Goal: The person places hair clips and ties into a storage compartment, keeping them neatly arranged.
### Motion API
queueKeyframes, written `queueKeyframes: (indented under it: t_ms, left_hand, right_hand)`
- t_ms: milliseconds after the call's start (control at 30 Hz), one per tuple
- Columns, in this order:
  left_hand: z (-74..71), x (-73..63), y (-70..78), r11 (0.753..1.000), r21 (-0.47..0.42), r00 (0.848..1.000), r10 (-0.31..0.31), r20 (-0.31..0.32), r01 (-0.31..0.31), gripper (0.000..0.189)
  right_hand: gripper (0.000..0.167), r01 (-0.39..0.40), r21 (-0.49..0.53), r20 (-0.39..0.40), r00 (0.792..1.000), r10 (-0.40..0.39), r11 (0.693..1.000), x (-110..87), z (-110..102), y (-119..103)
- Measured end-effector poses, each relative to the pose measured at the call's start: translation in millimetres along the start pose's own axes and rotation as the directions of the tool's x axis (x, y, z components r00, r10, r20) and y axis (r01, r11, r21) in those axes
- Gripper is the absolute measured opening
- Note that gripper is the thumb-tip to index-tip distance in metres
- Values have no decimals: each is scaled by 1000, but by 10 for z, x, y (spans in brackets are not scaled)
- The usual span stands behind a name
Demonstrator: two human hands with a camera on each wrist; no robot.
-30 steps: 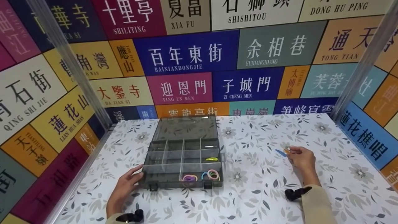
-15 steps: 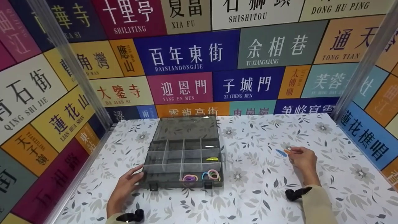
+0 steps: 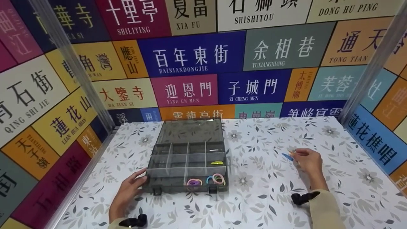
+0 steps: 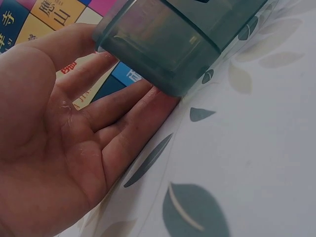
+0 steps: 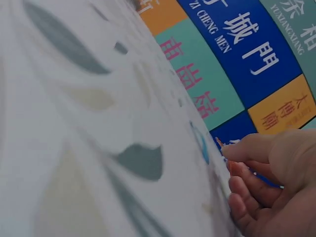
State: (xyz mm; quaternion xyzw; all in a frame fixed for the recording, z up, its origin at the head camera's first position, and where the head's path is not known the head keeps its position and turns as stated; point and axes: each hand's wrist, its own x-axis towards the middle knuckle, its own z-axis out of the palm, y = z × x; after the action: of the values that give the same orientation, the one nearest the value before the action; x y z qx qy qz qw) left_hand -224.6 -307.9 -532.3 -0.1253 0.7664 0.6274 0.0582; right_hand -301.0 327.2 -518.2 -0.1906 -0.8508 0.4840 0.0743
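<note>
A smoky see-through divider box (image 3: 165, 184) stands with its lid (image 3: 190, 132) tipped back. My left hand (image 3: 128, 189) touches its left front corner with extended fingers; the left wrist view shows thumb and fingertips against the box (image 4: 163, 54). Inside, a yellow-green snap hair clip (image 3: 217, 163) lies in a right compartment. Hair ties, purple and pink (image 3: 194, 182) and pink and blue (image 3: 218, 178), fill the front right one. Far right, my right hand (image 3: 308, 162) pinches a small orange hair clip (image 5: 232, 168), mostly hidden by fingers. A blue hair clip (image 3: 287, 156) lies by its fingertips.
The table has a white leaf-print cloth (image 3: 254, 203). Behind it stands a wall of coloured name signs (image 3: 190, 57), with clear upright posts at left and right (image 3: 365, 63). In the right wrist view, something blue (image 5: 266, 180) shows behind the fingers.
The right fingertips shift slightly over the orange hair clip, which shows less in the head view now. My left hand and the box stay where they were.
</note>
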Motion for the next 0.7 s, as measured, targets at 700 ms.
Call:
queueKeyframes:
  t_ms: [700]
  left_hand:
    - [-13, -2, -7, 1000, 16, 1000, -11, 10, 11, 55]
  right_hand:
    - [34, 222, -57, -26, 974, -224, 973, -310, -54, -663]
